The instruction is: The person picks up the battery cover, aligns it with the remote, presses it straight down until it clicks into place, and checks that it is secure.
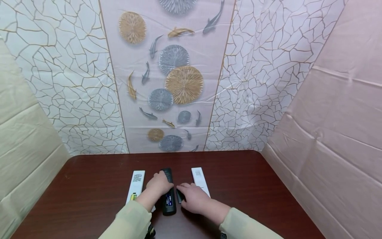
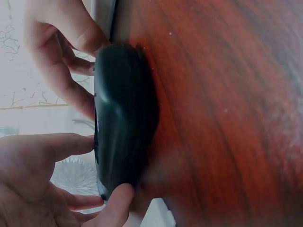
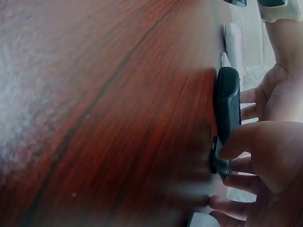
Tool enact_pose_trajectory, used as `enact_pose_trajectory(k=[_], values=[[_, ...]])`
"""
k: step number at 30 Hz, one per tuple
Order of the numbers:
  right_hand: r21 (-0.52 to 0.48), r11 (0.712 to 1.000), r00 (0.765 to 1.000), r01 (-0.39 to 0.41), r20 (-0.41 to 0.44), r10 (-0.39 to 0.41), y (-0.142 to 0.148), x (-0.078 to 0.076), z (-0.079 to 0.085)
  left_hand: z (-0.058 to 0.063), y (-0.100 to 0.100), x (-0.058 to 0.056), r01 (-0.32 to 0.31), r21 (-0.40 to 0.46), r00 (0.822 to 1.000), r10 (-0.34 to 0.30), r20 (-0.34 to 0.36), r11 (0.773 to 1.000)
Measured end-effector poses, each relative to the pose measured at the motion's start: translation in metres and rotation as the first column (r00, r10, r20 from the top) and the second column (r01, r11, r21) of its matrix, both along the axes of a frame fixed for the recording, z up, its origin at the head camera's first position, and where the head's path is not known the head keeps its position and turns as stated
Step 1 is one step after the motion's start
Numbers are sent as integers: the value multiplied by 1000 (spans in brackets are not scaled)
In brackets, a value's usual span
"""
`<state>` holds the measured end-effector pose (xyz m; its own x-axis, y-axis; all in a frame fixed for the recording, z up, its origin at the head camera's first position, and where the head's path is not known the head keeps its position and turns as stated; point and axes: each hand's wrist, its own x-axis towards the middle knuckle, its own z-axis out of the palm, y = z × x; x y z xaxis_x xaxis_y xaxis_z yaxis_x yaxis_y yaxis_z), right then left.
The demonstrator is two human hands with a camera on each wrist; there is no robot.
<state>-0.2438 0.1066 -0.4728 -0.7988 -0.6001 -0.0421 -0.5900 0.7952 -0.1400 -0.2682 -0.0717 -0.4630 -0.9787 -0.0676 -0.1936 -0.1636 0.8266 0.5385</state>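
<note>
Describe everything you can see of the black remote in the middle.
The black remote is long, with rounded ends and contoured sides, and looks like smooth plastic. It lies back up on the brown table, lengthwise away from the person, between two white remotes. Blue-looking batteries are exposed in its near half. The left hand grips its far half, hiding part of it. A small dark piece in the right hand is close on its right. Its button side is hidden.

Behind the bench (image 1: 89, 186) hangs a patterned cloth (image 1: 140, 56) printed with fish and discs; plain pale drapes (image 1: 331, 126) flank the bench. One white remote (image 1: 137, 179) lies left of the bench's middle, another (image 1: 200, 177) right.
</note>
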Motion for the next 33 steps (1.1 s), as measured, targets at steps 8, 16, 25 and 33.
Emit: enact_pose_trajectory(k=[8,16,25,33], values=[[3,1000,1000,-15,-16,15,1,-2,-3,-1,1,2,-17,18,1000,18,-12,1000],[-12,1000,1000,1,18,-1,1,-5,-6,-11,1,-4,-46,55,998,48,-36,997],[-61,998,998,33,61,-29,0,-7,-5,-14,2,-6,-71,96,996,76,-47,993],[-75,995,996,60,69,-55,1,-7,-4,-15,-3,-8,-116,195,993,120,-9,974]])
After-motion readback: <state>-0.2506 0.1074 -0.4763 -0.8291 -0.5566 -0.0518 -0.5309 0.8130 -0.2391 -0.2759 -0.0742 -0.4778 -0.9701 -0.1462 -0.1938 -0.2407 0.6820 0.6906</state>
